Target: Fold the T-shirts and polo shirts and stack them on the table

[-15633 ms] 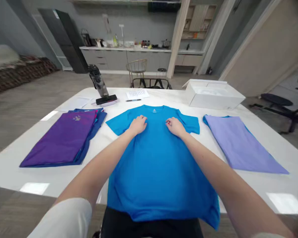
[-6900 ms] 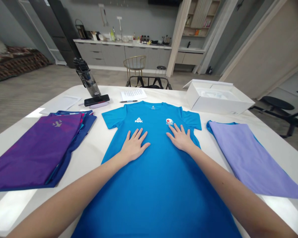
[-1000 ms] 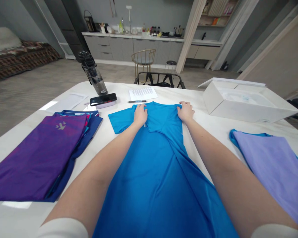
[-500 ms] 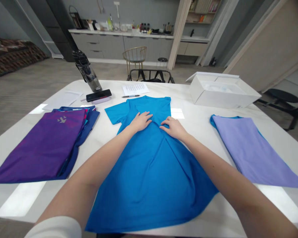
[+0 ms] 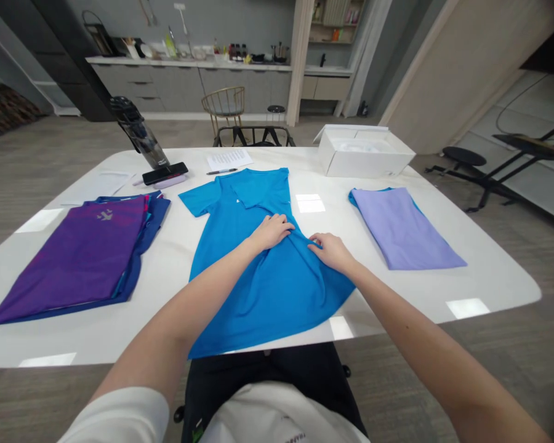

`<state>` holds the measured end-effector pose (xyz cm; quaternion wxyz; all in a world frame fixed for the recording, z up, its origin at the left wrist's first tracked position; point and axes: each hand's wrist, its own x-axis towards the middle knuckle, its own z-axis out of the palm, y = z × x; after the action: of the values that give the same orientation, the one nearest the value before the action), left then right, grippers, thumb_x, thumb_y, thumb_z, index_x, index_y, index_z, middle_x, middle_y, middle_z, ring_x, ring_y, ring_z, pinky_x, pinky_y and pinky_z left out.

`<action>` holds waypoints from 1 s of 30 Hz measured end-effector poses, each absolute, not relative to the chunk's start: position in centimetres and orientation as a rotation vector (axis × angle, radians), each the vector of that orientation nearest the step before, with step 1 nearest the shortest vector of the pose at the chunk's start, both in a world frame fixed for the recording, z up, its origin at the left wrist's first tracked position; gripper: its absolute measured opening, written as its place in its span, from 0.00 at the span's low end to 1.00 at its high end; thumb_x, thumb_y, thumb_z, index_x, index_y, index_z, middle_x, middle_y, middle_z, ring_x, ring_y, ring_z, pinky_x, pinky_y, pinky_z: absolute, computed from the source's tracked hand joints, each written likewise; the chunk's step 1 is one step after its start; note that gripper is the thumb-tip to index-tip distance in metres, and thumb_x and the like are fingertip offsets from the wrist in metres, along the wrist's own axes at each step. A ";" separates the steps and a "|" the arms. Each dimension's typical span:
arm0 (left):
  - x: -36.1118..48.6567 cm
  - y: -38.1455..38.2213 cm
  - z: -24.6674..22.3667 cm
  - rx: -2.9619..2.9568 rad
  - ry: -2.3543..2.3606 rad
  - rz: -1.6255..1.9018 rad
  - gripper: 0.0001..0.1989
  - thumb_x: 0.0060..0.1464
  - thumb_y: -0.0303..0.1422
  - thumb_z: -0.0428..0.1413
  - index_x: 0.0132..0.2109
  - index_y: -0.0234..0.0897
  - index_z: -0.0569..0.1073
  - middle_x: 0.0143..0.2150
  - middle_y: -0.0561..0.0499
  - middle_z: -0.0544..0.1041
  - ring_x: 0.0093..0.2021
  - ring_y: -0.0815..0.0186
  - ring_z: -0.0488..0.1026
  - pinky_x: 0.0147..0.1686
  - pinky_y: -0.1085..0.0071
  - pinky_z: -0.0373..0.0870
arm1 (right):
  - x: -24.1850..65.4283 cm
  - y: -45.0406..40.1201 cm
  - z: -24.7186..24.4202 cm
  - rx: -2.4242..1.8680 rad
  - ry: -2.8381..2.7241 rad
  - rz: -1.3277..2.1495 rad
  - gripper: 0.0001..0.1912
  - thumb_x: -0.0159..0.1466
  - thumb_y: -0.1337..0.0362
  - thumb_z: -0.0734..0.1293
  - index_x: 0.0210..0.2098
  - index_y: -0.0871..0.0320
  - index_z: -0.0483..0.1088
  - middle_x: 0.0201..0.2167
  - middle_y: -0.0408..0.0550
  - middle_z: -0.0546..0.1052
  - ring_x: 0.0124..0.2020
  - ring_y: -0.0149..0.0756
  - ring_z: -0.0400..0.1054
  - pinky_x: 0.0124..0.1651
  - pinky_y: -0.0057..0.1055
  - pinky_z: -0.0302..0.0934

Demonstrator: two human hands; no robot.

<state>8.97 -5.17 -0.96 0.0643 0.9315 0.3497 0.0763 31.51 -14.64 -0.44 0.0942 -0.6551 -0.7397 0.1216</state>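
Head view: blue shirt (image 5: 268, 274) lay lengthwise, near to far.
Right hand (image 5: 331, 251) pinched its right edge; left hand (image 5: 271, 232), half-curled, rested on it farther left, grip unclear.

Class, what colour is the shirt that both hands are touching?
The shirt is bright blue, as the head view shows.

On the table (image 5: 166, 261), the T-shirt (image 5: 270, 283) lies between the garment pile (image 5: 83, 258) at left and the folded garment (image 5: 401, 231) at right, with 1 pen (image 5: 221, 171) and 1 paper sheet (image 5: 231, 159) behind it and 1 box (image 5: 364, 163) behind the folded garment.
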 end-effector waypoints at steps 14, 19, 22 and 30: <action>12.9 -9.1 -0.7 2.912 0.849 0.171 0.16 0.67 0.32 0.49 0.56 0.45 0.76 0.52 0.44 0.74 0.55 0.56 0.69 0.51 0.61 0.64 | 34.2 -23.5 2.3 -2.093 -2.144 0.453 0.12 0.67 0.61 0.67 0.49 0.53 0.73 0.41 0.48 0.81 0.42 0.43 0.74 0.42 0.32 0.57; 12.8 -11.1 -0.3 2.945 0.851 0.211 0.13 0.65 0.29 0.50 0.51 0.42 0.75 0.51 0.43 0.74 0.54 0.54 0.70 0.49 0.59 0.64 | 34.0 -25.9 3.1 -2.159 -1.992 0.489 0.08 0.66 0.61 0.67 0.43 0.55 0.77 0.35 0.50 0.81 0.37 0.42 0.73 0.36 0.30 0.55; 12.2 -12.0 0.4 2.923 0.902 0.294 0.12 0.63 0.28 0.51 0.50 0.41 0.74 0.50 0.43 0.73 0.52 0.54 0.69 0.48 0.59 0.65 | 33.4 -27.3 4.6 -2.130 -1.958 0.479 0.10 0.66 0.58 0.68 0.31 0.56 0.75 0.29 0.49 0.79 0.33 0.40 0.71 0.33 0.31 0.52; 7.9 -14.7 4.2 2.854 0.790 0.476 0.14 0.53 0.19 0.51 0.44 0.40 0.72 0.50 0.44 0.73 0.49 0.55 0.67 0.46 0.59 0.63 | 26.1 -29.8 9.3 -1.528 -2.085 0.634 0.08 0.66 0.61 0.69 0.43 0.56 0.78 0.27 0.42 0.76 0.28 0.33 0.67 0.34 0.28 0.54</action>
<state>7.87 -14.71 4.23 0.0709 0.9492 0.2626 0.1582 26.12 -29.77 9.28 0.2376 -0.5577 -0.7609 0.2312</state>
